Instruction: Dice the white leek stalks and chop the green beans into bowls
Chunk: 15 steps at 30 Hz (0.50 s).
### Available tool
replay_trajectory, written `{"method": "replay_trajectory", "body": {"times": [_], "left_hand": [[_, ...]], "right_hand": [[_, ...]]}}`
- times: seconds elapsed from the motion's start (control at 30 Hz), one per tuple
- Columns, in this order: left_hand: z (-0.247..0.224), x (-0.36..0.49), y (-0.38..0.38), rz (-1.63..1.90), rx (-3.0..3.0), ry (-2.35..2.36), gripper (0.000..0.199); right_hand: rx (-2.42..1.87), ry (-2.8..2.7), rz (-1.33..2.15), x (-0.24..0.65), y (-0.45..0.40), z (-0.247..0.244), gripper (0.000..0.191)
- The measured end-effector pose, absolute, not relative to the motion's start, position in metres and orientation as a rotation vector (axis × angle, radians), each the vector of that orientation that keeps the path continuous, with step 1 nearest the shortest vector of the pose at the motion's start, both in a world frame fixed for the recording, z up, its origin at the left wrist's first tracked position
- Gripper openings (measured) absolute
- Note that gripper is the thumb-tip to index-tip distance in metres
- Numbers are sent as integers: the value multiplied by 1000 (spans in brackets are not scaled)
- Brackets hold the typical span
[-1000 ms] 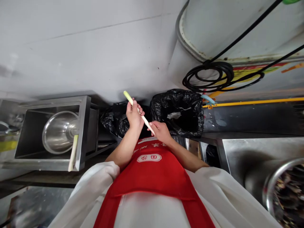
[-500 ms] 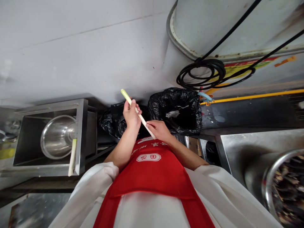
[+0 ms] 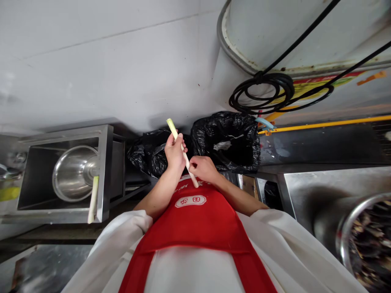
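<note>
A long green onion stalk [image 3: 187,162], white with a pale green tip, slants in front of the red apron [image 3: 186,226]. My left hand [image 3: 175,154] is wrapped around its upper half, the green end sticking out above the fingers. Lower down, the fingers of my right hand [image 3: 204,168] are closed in a pinch at the white part; a thin layer between them cannot be made out. Just beyond both hands are two bins lined with black bags, the left bag [image 3: 145,156] partly behind my left hand and the right bag [image 3: 224,122] gaping, with a pale scrap inside.
At left a second green onion stalk [image 3: 93,199] lies on the rim of a steel sink [image 3: 105,175] holding a steel bowl [image 3: 71,173]. To the right stands a steel pot [image 3: 343,236] of dark pieces. A coiled black cable [image 3: 262,91] hangs above a yellow pipe [image 3: 320,124].
My left hand and the stalk have shifted right and slightly nearer to me, and the stalk stands steeper. The right hand's fingers have curled into a tighter pinch.
</note>
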<state>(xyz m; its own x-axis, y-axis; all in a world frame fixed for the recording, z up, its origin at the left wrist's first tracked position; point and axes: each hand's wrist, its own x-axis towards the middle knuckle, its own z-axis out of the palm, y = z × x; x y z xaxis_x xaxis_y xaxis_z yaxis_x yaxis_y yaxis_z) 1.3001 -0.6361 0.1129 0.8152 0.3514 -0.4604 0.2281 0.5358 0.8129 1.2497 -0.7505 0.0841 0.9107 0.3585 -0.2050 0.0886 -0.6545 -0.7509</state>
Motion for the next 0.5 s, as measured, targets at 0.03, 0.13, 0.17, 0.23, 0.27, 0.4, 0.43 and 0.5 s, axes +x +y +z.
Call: {"method": "replay_trajectory", "body": {"times": [0.03,0.13,0.17,0.23,0.27,0.4,0.43,0.5], "left_hand": [[114,1299,-635,51,989,624,35],[118,1299,-630,-6,882,542,33],[121,1300,-627,0,856,512,32],[126,1302,-620,45,827,458,27],[130,1304,-616,74,821,438,25],[144,1316,-596,158,796,417,22],[146,1319,-590,183,786,426,23],[150,1326,-577,247,763,437,24]], "right_hand": [[-2218,-275,442,1250,-751,84,14],[-2054,-118,460,1251,-756,80,13],[-2001,-71,462,1251,-758,77,13],[-1905,7,469,1251,-763,71,12],[-1865,44,479,1250,-765,67,12],[-1807,165,501,1245,-774,52,12],[-1815,185,484,1244,-778,49,13],[-1841,241,427,1243,-789,43,14]]}}
